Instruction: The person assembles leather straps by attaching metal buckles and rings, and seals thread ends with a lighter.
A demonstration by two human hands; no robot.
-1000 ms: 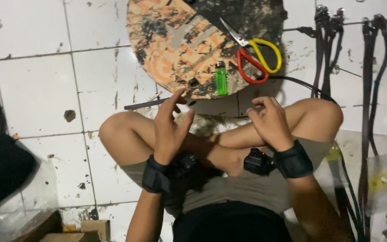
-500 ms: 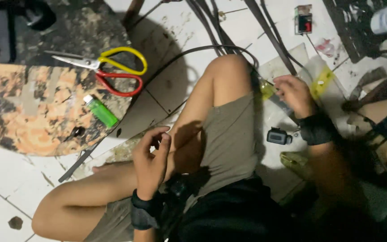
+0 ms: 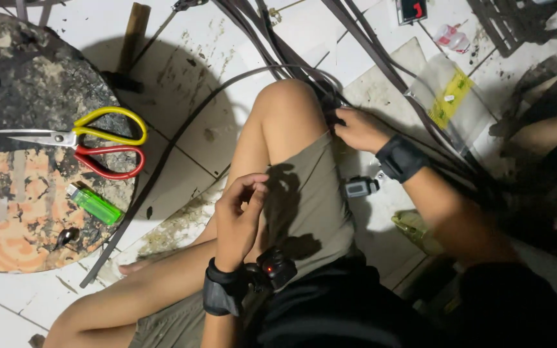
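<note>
I sit cross-legged on a white tiled floor in olive shorts. My left hand [image 3: 240,216] rests over my thigh with the fingers curled and thumb and forefinger close together; whether it holds anything is hidden. My right hand [image 3: 356,129] reaches beside my raised knee and grips a bundle of dark straps [image 3: 381,64] that run up across the floor. Both wrists wear black bands. A long dark strap [image 3: 162,161] curves from the knee down past the round board.
A round worn board [image 3: 27,219] at left carries scissors [image 3: 91,145] with yellow and red handles and a green lighter [image 3: 95,204]. A hammer [image 3: 130,38] lies above it. A clear plastic bag with a yellow label [image 3: 449,96] and a small black device [image 3: 361,187] lie right of my leg.
The view has swung right and closer. My right hand moved from the plastic bag to the straps beside my knee. My left hand stayed over the thigh with its fingers curled in.
</note>
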